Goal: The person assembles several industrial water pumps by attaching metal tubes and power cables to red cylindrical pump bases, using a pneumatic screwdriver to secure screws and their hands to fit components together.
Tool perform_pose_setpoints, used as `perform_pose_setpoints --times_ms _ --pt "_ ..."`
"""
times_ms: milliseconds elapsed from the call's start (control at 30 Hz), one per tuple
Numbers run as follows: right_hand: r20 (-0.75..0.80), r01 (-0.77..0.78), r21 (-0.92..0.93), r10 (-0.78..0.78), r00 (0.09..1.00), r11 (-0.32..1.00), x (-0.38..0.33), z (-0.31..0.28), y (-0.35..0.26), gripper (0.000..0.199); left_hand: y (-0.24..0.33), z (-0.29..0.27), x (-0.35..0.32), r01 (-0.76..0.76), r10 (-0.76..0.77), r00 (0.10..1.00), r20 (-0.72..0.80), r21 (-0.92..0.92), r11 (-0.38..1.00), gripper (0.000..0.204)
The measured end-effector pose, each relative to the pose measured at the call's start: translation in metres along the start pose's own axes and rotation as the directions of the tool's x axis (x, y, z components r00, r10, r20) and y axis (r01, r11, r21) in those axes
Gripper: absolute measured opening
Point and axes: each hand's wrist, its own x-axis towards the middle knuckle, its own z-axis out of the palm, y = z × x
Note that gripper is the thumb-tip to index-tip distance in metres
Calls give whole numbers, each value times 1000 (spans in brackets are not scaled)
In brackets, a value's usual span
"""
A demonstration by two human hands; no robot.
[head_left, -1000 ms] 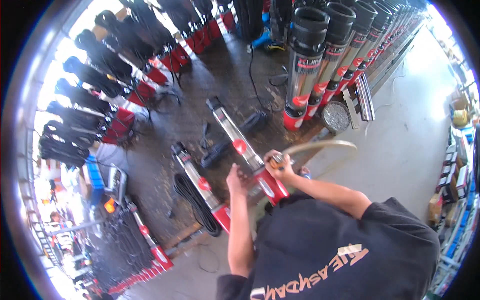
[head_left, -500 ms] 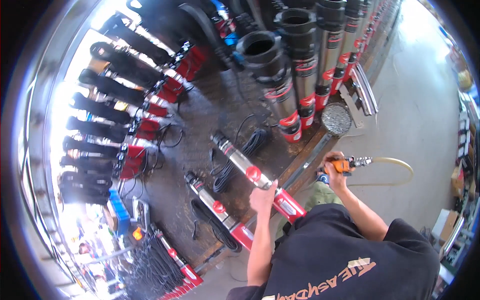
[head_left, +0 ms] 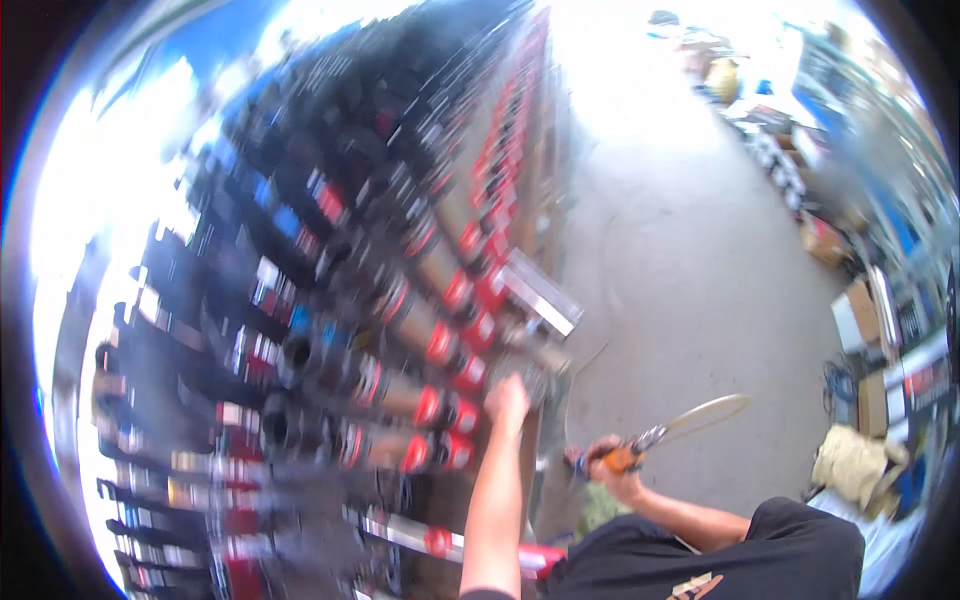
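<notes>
My left hand [head_left: 508,400] is stretched forward over a round tin [head_left: 532,382] at the bench edge; in the earlier frame the tin held many small metal pieces. Motion blurs its fingers, so what they do is unclear. Closed around an orange air tool [head_left: 624,458], my right hand [head_left: 606,468] stays over the floor side. A pale curved hose [head_left: 712,408] runs from the tool's metal fitting. Below my left forearm, a silver-and-red tubular unit [head_left: 437,542] lies on the bench, partly covered by the arm.
Upright silver-and-red tubes with black tops [head_left: 405,390] stand in rows left of my hand. A long metal piece [head_left: 542,292] lies beyond the tin. Grey floor [head_left: 680,300] runs along the right, bordered by cardboard boxes [head_left: 858,312] and a beige sack [head_left: 855,465].
My left hand has let go of the silver-and-red tubular unit and moved forward to the tin. The view has turned toward the aisle. My right hand still grips the air tool.
</notes>
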Motion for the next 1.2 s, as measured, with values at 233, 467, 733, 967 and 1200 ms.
perform_pose_setpoints --times_ms 233,467,733,967,1200 --pt "-127 -45 164 67 990 985 -1 4 -29 22 -10 -7 8 -145 -19 952 -304 -506 850 24" --pt "-98 112 420 -78 992 900 45 43 -93 22 -18 -26 -133 292 275 944 183 -851 -436 23" --pt "73 155 388 -198 977 908 56 144 -102 11 -43 -90 -249 276 206 936 284 -233 -933 16" --pt "223 89 516 -234 946 852 38 200 -92 20 -74 -87 -288 64 3 981 192 -314 -947 17" --pt "586 -160 424 -135 799 892 9 233 -95 26 -104 -44 -309 -156 -320 837 444 -368 -917 25"
